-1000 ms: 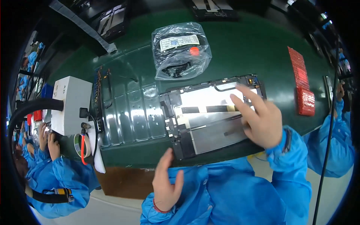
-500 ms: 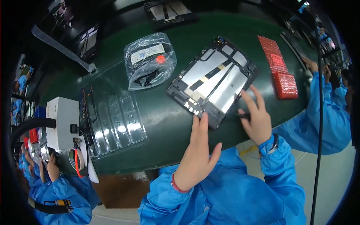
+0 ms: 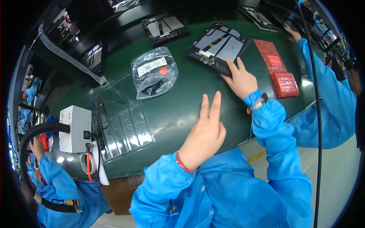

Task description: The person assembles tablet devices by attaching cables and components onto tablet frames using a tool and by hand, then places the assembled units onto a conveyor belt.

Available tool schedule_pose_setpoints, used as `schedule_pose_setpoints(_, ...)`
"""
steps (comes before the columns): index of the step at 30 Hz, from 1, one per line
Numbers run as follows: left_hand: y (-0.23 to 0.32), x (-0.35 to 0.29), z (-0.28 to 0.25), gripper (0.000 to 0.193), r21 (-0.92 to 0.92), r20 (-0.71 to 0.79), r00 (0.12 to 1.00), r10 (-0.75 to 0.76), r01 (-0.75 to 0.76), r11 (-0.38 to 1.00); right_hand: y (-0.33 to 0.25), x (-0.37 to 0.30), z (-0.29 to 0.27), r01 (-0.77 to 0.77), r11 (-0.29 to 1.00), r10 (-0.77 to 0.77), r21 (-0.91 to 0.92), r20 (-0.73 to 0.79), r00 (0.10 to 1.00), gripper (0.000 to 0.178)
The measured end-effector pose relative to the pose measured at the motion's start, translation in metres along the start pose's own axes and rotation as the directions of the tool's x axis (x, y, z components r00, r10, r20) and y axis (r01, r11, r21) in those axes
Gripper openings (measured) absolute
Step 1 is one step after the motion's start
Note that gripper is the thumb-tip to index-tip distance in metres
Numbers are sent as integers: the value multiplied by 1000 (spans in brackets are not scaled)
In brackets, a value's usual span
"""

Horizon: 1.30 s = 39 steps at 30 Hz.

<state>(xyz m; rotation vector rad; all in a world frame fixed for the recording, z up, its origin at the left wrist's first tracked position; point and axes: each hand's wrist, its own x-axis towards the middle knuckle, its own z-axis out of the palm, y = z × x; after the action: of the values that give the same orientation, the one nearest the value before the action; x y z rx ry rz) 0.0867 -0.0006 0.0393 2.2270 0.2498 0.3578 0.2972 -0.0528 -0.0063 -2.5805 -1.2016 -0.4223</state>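
An opened tablet (image 3: 217,45), its black frame and silver battery panels facing up, lies on the far middle of the green bench. At its near right edge is my right hand (image 3: 242,81), with fingers stretched out and fingertips touching or almost touching the frame. My left hand (image 3: 203,136) hovers over the near part of the bench, apart from the tablet. Two of its fingers point forward, the thumb stands off to the side, and nothing is in it.
A clear plastic bag (image 3: 155,72) with dark contents lies left of the tablet. Red bubble wrap (image 3: 285,84) sits to the right. Further left are a clear ribbed tray (image 3: 127,131) and a white box (image 3: 72,129) with a black hose. More opened tablets (image 3: 165,29) lie behind; co-workers' arms (image 3: 310,66) flank me.
The tablet has slid away from me toward the back of the bench, my right hand going with it. My left hand has come off its near edge. The whole view has shifted slightly.
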Motion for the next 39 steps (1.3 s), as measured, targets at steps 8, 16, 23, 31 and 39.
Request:
schedule_pose_setpoints(8, -61, 26, -12, 48, 170, -82, 994, 78, -63, 983, 0, 81, 43, -176, 983, 180, 48, -82, 980, 53)
schedule_pose_setpoints(16, -80, 32, 9, 36, 482, -95, 906, 412, -320, 815, -13, 135, 74, -281, 958, 285, 49, -198, 938, 50)
schedule_pose_setpoints(23, -78, 29, 8, 35, 507, -92, 929, 358, -266, 820, -12, 176, 100, -322, 946, 312, -16, -213, 926, 47)
schedule_pose_setpoints(31, -77, 32, 7, 36, 511, -73, 936, 344, -261, 819, -5, 191, 102, -277, 961, 278, 21, -118, 953, 52)
schedule_pose_setpoints(39, -76, 30, 5, 38, 497, -35, 935, 354, -291, 818, -41, 158, 84, 196, 950, -87, 243, -399, 913, 31)
